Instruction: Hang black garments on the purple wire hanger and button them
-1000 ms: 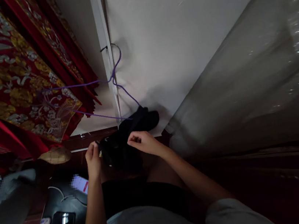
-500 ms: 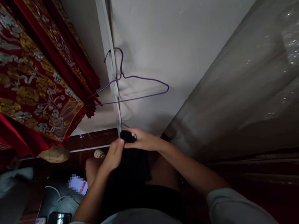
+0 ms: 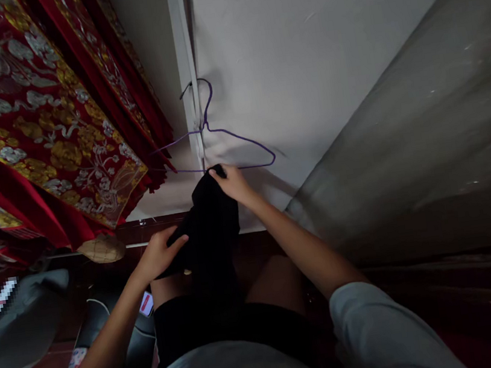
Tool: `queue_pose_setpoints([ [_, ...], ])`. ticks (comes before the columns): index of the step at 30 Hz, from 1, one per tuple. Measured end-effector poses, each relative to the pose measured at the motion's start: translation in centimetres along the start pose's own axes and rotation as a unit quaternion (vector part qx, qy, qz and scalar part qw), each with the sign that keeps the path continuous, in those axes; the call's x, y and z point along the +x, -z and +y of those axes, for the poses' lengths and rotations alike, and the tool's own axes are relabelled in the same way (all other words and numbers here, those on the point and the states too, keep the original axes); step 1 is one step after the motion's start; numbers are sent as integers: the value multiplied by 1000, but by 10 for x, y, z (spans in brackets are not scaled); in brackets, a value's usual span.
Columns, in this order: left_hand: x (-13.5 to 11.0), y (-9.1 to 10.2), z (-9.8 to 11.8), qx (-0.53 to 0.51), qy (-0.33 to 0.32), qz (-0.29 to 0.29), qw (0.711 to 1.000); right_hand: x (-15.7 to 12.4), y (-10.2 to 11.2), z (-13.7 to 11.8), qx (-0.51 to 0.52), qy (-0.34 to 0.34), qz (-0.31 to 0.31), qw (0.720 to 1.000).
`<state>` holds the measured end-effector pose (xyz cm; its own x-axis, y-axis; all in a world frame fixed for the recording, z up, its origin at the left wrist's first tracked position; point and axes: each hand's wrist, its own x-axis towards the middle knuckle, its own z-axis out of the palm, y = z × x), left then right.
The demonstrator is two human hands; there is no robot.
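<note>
A black cloth garment (image 3: 215,225) hangs in front of my legs, its exact kind hard to make out in the dark. My right hand (image 3: 233,184) pinches its top edge, just below the bottom bar of a purple wire hanger (image 3: 243,135). Lower and to the left, my left hand (image 3: 162,255) grips the garment's side, thumb in front and the other fingers partly hidden by cloth. That hanger hooks at a white cable or pipe (image 3: 183,40) running down the wall, and its left end goes behind red fabric.
Red cloth with gold and silver embroidery (image 3: 59,125) hangs at the left. A translucent plastic sheet (image 3: 404,143) slants across the right. On the lower left are a phone with a lit screen (image 3: 146,304) and a grey seat-like shape (image 3: 33,329).
Both hands were close together on the bunched garment. Now my right hand has raised its edge to the hanger, while my left has moved down and left, spreading the cloth.
</note>
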<state>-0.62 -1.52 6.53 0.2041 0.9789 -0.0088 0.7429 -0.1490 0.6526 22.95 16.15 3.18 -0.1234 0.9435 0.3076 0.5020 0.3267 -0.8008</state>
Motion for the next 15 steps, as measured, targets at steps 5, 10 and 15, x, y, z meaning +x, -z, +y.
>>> queue_pose_setpoints([
  [5,-5,27,17,278,109,-29,954,-5,50,27,-5,-34,-10,999],
  [10,21,41,21,362,77,63,927,-25,92,29,-16,-58,79,995],
  [15,61,46,37,295,116,156,935,-39,99,20,16,-47,54,997],
])
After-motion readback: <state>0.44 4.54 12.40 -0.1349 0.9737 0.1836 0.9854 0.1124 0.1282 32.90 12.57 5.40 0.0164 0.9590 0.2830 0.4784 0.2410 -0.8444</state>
